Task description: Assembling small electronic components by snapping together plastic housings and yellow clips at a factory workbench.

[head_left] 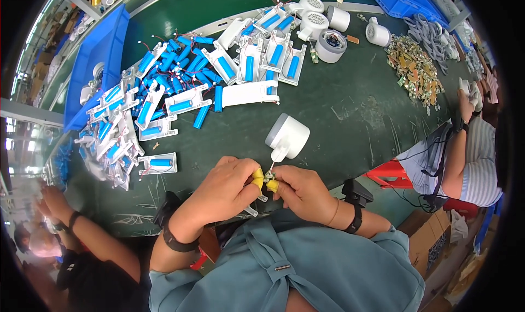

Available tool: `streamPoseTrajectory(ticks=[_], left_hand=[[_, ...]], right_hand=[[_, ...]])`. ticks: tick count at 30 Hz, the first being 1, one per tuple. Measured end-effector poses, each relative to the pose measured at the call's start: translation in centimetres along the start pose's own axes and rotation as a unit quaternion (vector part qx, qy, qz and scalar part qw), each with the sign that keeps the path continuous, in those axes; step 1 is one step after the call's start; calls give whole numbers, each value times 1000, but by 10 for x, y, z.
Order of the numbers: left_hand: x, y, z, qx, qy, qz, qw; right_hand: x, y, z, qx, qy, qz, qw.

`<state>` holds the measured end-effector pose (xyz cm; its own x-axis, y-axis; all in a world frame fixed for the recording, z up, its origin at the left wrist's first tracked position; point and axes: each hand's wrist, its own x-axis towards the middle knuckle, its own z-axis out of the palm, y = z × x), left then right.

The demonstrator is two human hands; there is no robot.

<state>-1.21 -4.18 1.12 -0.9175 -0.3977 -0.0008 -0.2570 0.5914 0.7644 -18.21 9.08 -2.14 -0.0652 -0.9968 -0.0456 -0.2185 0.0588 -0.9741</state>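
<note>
Both hands meet at the near edge of the green bench (350,115): the left hand (227,189) and right hand (303,191), fingertips capped in yellow, pinch a small part (268,176) between them. Thin wires run from it to a white fan housing (287,137) just beyond, with blue battery cells (180,71) piled farther left.

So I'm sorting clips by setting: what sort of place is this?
Likely an electronics assembly line: a green workbench heaped with blue battery cells in white housings, and blue parts bins.
</note>
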Motion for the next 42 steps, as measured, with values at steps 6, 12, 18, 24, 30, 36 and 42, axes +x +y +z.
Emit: streamPoseTrajectory(ticks=[6,12,18,24,30,36,42], left_hand=[[-2,3,16,13,103,-28,994],[-5,10,32,37,216,-42,975],[-6,19,45,41,259,-24,965],[-8,15,52,39,270,-4,962],[-4,9,47,36,258,9,965],[-2,8,27,-14,209,4,978],[2,3,30,84,232,8,969]], right_hand=[[8,3,9,-82,74,-35,993],[12,2,14,-147,119,-70,979],[12,4,17,-176,125,-84,973],[10,5,17,-196,123,-98,968],[12,5,18,-176,130,-99,971],[10,5,17,-123,105,-105,981],[5,-14,-1,-153,69,-86,982]])
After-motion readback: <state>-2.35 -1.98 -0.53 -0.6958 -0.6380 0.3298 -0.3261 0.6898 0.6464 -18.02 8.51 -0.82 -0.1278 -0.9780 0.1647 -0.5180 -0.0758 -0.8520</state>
